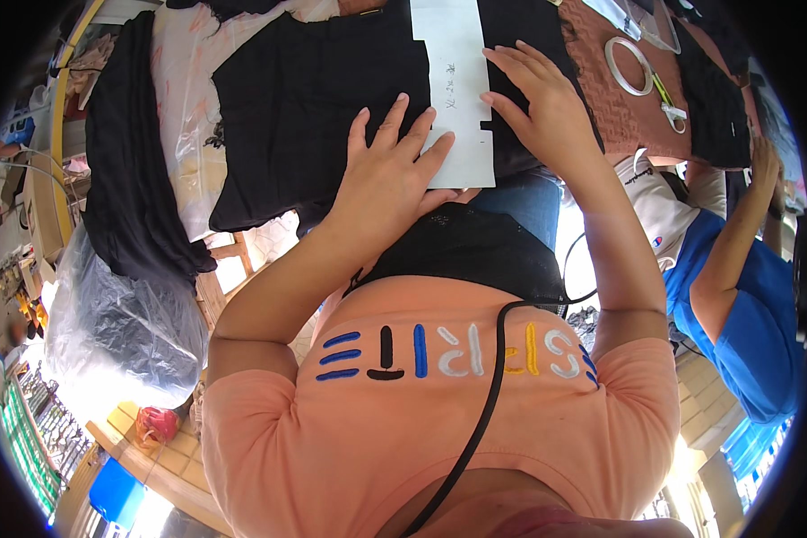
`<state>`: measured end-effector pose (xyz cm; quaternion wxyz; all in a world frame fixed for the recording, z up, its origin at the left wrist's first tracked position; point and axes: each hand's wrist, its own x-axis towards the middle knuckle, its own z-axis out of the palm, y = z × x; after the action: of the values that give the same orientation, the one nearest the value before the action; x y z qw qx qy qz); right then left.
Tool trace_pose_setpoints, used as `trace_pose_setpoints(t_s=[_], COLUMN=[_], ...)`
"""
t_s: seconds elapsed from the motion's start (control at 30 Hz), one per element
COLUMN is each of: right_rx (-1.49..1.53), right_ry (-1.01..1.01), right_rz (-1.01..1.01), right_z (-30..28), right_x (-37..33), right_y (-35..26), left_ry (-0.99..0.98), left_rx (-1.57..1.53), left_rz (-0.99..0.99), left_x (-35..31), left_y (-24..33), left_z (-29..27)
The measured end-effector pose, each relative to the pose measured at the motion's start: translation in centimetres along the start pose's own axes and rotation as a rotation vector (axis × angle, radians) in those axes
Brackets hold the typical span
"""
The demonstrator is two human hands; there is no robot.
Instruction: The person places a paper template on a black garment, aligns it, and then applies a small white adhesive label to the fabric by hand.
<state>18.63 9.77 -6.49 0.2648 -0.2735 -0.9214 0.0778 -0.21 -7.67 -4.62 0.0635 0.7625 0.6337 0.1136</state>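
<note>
A long white paper pattern (457,81) with notched edges lies over a piece of black fabric (314,108) on the table in front of me. My left hand (393,166) rests flat with spread fingers on the fabric, its fingertips reaching the pattern's left edge. On the other side, my right hand (542,108) lies with fingers stretched and thumb apart, touching the pattern's right edge. Neither hand grips anything. The near end of the pattern comes to the table's front edge, close to my body.
Right of the fabric are a roll of tape (629,65) and yellow-green scissors (668,99) on brown cloth (614,117). More black cloth (125,143) hangs at the left above a clear plastic bag (121,323). A co-worker in a blue top (735,323) works at the right.
</note>
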Motion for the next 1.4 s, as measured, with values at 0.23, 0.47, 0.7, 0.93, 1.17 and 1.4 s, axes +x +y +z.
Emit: trace_pose_setpoints(t_s=[0.23, 0.47, 0.7, 0.93, 1.17, 1.4], right_rx=[-0.1, -0.088, -0.134, -0.021, -0.023, -0.013], right_ry=[-0.094, -0.087, -0.051, -0.155, -0.139, -0.141], right_rz=[0.017, 0.02, 0.005, 0.099, 0.101, 0.106], right_z=[2.4, 4.1, 3.8, 2.9, 3.3, 3.8], right_x=[1.0, 2.3, 3.4, 4.1, 4.8, 4.9], right_y=[2.0, 3.2, 2.2, 1.5, 1.6, 1.9], left_ry=[0.103, 0.123, 0.135, 0.167, 0.16, 0.154], left_rx=[-0.026, -0.06, -0.088, -0.088, -0.081, -0.073], left_rz=[-0.048, -0.079, -0.086, -0.086, -0.098, -0.1], left_x=[0.9, 1.6, 2.1, 2.3, 2.7, 2.8], left_y=[-0.2, -0.4, -0.7, -0.6, -0.9, -1.0], left_z=[0.9, 1.5, 1.5, 1.7, 1.7, 1.7])
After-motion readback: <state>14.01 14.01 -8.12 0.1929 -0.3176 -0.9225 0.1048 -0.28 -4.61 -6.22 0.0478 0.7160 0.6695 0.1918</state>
